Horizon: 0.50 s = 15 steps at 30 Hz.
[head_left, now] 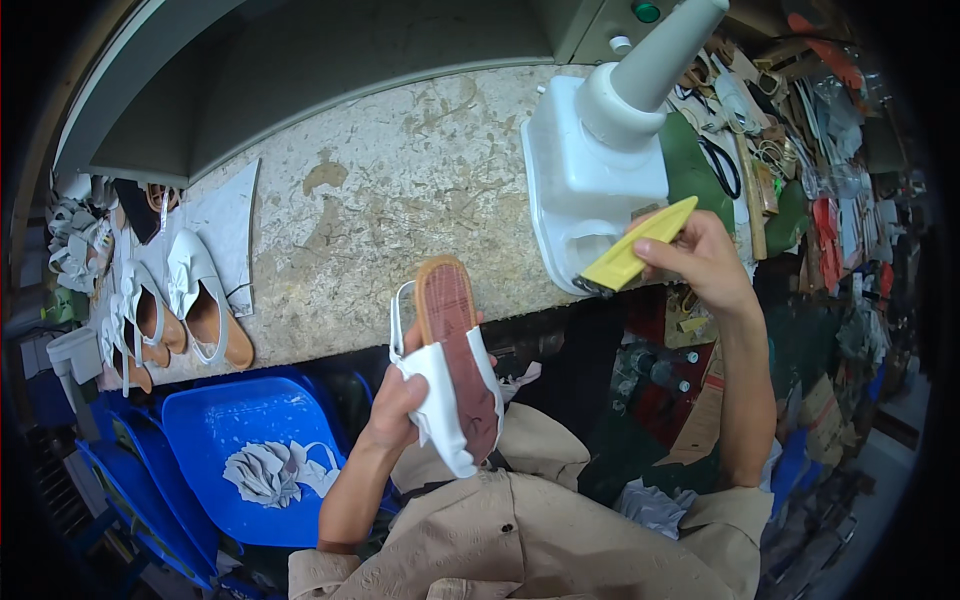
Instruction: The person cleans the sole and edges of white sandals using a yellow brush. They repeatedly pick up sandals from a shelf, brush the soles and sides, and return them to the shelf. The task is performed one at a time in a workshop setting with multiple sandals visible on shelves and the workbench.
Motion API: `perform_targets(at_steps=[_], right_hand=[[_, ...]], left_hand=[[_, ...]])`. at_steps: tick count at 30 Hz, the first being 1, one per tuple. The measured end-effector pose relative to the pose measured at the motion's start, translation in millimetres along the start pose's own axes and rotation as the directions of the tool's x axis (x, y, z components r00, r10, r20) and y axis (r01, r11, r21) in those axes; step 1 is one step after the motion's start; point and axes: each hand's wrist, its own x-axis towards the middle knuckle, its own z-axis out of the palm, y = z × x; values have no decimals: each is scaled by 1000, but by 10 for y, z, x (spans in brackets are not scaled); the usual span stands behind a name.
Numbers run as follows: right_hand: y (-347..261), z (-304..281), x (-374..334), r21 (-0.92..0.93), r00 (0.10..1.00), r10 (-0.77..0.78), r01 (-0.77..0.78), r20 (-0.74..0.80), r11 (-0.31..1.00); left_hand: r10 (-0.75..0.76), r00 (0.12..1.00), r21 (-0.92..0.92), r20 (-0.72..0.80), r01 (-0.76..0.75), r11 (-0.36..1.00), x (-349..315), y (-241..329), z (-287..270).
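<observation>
A white slingback shoe (pixel 463 375) is in my left hand (pixel 395 412), held in front of my lap with its reddish-brown underside facing up. The thumb presses on the white upper, and the fingers go behind the shoe, partly hidden. Tan material borders the heel end, which points away from me. My right hand (pixel 705 262) pinches a yellow brush (pixel 632 256) with a flat, pointed handle. Its dark, clumped tip is beside the opening at the base of a white plastic dispenser (pixel 600 170); whether they touch I cannot tell.
Several white shoes (pixel 196 290) stand at the left of the worn workbench (pixel 400 150). Below it, a blue plastic chair (pixel 235 400) bears crumpled white pieces (pixel 275 472). Tools, cords and scraps crowd the right side. Bottles (pixel 655 365) and cardboard lie under the bench.
</observation>
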Motion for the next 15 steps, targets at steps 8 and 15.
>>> perform_targets(at_steps=[8,15], right_hand=[[174,1065,-398,348,915,-253,359,-315,866],[225,1229,-550,350,836,-303,483,-458,802]], left_hand=[[255,934,484,249,-348,803,-19,-139,16],[424,814,765,397,-548,337,-11,-19,142]])
